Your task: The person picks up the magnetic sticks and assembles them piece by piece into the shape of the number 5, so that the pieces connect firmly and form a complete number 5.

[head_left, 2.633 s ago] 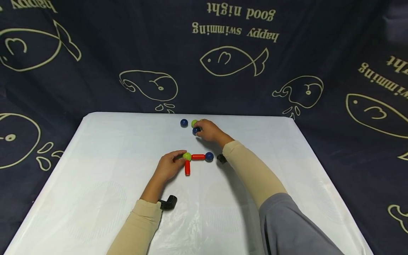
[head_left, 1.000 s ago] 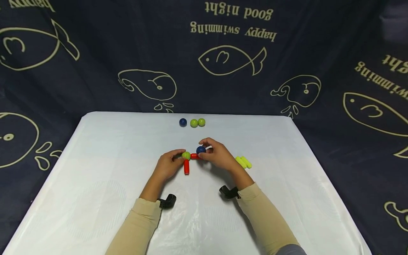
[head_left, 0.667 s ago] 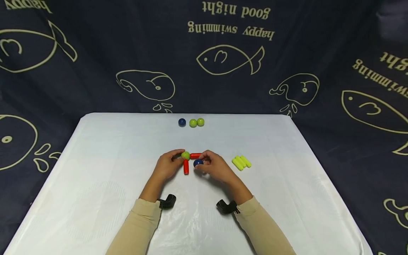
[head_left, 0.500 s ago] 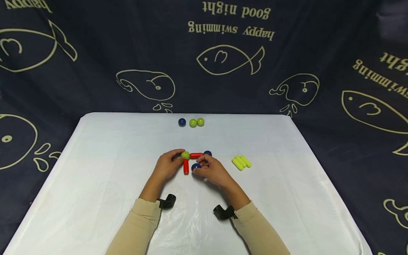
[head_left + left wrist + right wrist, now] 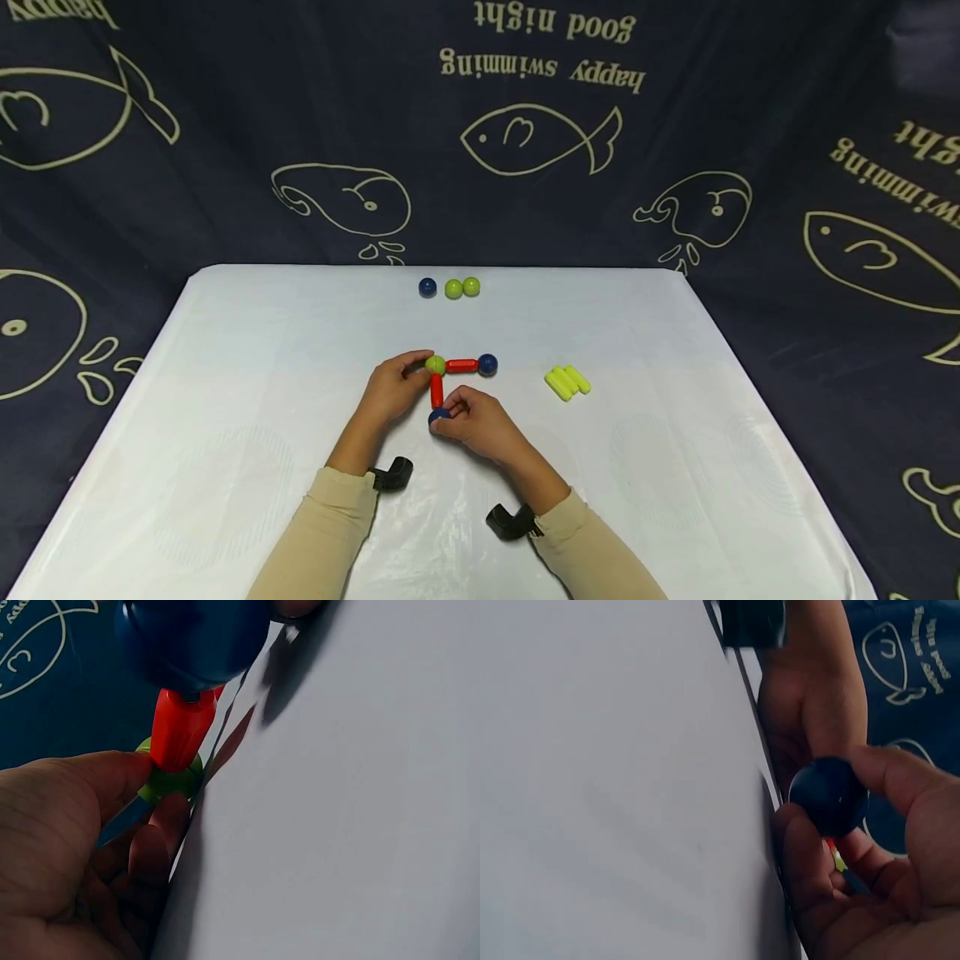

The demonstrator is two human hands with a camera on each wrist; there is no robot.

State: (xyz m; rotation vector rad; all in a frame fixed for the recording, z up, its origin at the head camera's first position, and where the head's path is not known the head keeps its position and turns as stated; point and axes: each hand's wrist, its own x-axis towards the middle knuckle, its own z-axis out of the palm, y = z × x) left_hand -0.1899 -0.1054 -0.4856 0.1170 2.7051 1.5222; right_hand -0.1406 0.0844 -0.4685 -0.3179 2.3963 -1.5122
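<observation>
My left hand (image 5: 395, 387) pinches a green ball (image 5: 436, 365) between thumb and fingers, as the left wrist view also shows. From that ball one red rod (image 5: 461, 366) runs right to a blue ball (image 5: 487, 365). A second red rod (image 5: 437, 390) points from it toward the near side of the table. At this rod's near end, a blue ball (image 5: 829, 796) sits between the thumb and fingers of my right hand (image 5: 480, 425). In the left wrist view that blue ball (image 5: 193, 641) overlaps the end of the red rod (image 5: 180, 729).
Three loose balls lie near the far edge of the white table (image 5: 300, 317): a blue ball (image 5: 427, 287) and two green balls (image 5: 462, 287). To the right, several yellow-green rods (image 5: 567, 382) lie side by side. A dark printed cloth (image 5: 450, 208) hangs behind the table.
My right hand has brought a blue ball from the far group toward me, past the right-hand blue ball, to the near end of the second red rod. My left hand has stayed at the green ball.
</observation>
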